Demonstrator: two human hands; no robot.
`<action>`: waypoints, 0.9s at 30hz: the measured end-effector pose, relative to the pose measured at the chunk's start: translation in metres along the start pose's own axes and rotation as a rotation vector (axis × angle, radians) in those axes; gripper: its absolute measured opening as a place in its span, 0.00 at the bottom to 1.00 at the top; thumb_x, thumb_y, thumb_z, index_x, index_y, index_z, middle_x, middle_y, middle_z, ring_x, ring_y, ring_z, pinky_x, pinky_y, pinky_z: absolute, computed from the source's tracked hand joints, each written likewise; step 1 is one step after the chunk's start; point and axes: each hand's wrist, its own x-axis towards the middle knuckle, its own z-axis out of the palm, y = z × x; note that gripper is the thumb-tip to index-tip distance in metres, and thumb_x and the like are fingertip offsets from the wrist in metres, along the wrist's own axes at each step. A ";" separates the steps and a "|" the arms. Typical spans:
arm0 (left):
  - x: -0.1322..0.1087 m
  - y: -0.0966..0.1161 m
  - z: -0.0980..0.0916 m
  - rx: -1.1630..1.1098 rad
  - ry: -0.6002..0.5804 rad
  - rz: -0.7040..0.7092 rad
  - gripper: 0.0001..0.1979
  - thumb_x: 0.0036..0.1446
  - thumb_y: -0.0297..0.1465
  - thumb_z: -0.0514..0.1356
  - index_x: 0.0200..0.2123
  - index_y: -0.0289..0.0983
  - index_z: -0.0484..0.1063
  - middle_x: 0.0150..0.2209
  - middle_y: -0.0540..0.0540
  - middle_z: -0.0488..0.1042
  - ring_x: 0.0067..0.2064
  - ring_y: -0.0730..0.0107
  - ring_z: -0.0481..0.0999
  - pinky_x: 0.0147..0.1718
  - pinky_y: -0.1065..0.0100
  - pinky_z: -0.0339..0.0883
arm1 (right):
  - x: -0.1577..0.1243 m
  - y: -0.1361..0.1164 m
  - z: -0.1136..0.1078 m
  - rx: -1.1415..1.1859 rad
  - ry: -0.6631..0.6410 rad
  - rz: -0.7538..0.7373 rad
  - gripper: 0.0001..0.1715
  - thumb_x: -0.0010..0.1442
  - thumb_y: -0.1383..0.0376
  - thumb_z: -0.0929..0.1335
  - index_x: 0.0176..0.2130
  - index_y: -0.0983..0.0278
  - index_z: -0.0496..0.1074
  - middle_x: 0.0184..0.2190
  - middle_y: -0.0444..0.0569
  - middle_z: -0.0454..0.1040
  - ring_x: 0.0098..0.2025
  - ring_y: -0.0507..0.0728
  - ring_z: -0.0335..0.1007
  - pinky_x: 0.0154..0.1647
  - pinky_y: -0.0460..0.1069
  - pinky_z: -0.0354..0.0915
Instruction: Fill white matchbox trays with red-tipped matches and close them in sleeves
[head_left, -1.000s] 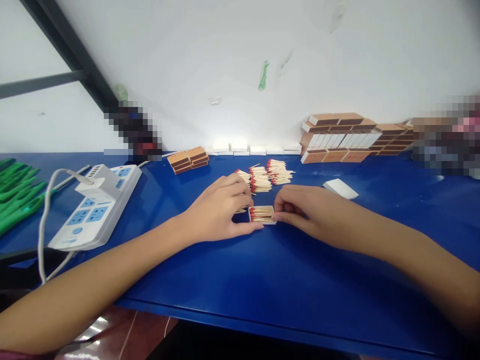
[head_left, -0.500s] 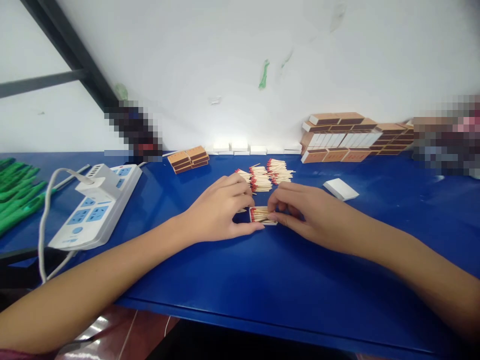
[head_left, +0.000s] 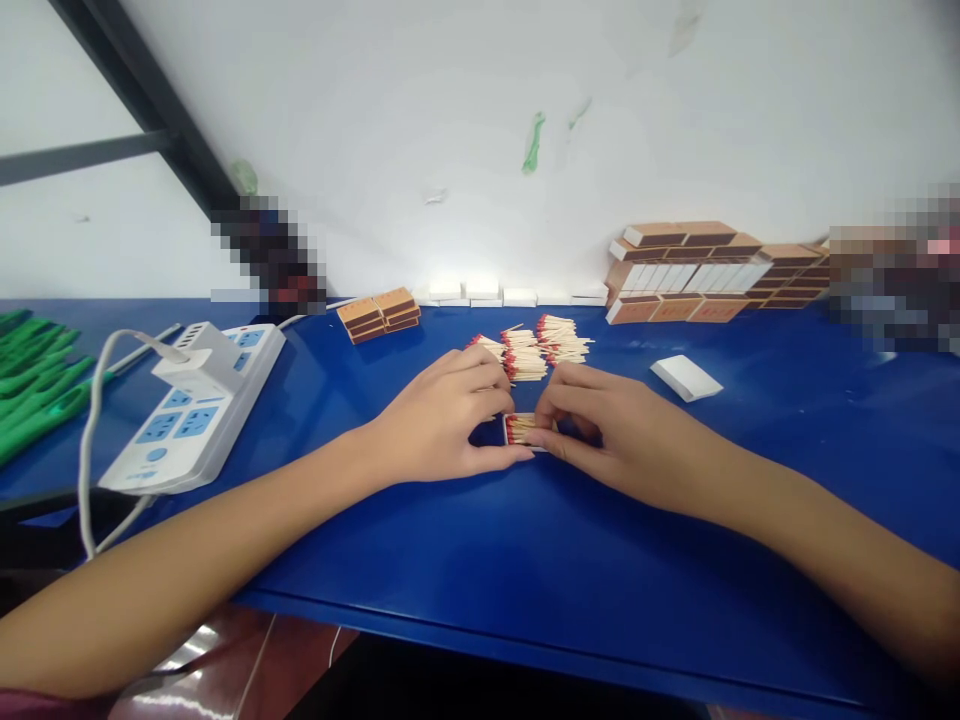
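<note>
Since the earlier frames, the person's bare right hand point(head_left: 622, 430) has moved left from the right end of the small, open white cardboard matchbox tray point(head_left: 505, 430) to lie over its right part, while the bare left hand point(head_left: 442, 420) has stayed at its left end. In the head view, the tray lies near the centre of the frame on the glossy blue tabletop point(head_left: 480, 580), holding pale wooden matches with red heads point(head_left: 517, 430). The left hand has its thumb spread from its curled fingers, around the tray's left end; whether it grips the rim, I cannot tell. The right hand's thumb and fingers are drawn close together above the matches, but whether they pinch any is hidden. Just above the hands are loose heaps of red-headed matches point(head_left: 525, 362), partly behind the left fingers. Right of centre lies a white, flat cardboard box piece point(head_left: 687, 378). A stack of brown-and-orange cardboard matchboxes point(head_left: 679, 275) stands at upper right, and a smaller orange-and-brown matchbox pile point(head_left: 379, 315) left of upper centre. A white plastic power strip point(head_left: 161, 425) with blue sockets lies at left.
</note>
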 end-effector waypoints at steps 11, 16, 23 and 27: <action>0.000 -0.001 0.000 -0.013 -0.020 -0.014 0.18 0.63 0.46 0.66 0.38 0.35 0.78 0.39 0.41 0.79 0.46 0.57 0.74 0.48 0.55 0.70 | 0.000 0.002 0.000 0.003 -0.008 0.018 0.10 0.71 0.58 0.67 0.39 0.60 0.73 0.39 0.48 0.72 0.33 0.53 0.68 0.33 0.50 0.64; 0.000 0.000 0.000 -0.008 -0.023 -0.014 0.18 0.63 0.46 0.66 0.38 0.35 0.78 0.39 0.41 0.79 0.46 0.57 0.74 0.49 0.55 0.70 | -0.001 0.001 0.001 -0.004 -0.017 0.011 0.12 0.72 0.57 0.67 0.38 0.61 0.74 0.39 0.49 0.72 0.33 0.54 0.69 0.34 0.50 0.64; -0.001 -0.001 0.001 0.000 -0.021 -0.012 0.18 0.63 0.46 0.66 0.39 0.35 0.79 0.39 0.41 0.79 0.46 0.56 0.74 0.49 0.55 0.70 | 0.000 0.002 0.003 -0.025 -0.015 0.022 0.13 0.72 0.58 0.66 0.37 0.61 0.73 0.38 0.48 0.71 0.31 0.53 0.68 0.33 0.50 0.63; -0.001 0.000 0.000 0.006 -0.028 -0.013 0.19 0.63 0.47 0.66 0.39 0.34 0.79 0.39 0.40 0.79 0.46 0.55 0.75 0.49 0.54 0.70 | 0.001 0.004 0.001 -0.052 0.034 0.014 0.10 0.70 0.58 0.68 0.38 0.61 0.72 0.38 0.48 0.71 0.32 0.54 0.67 0.33 0.50 0.63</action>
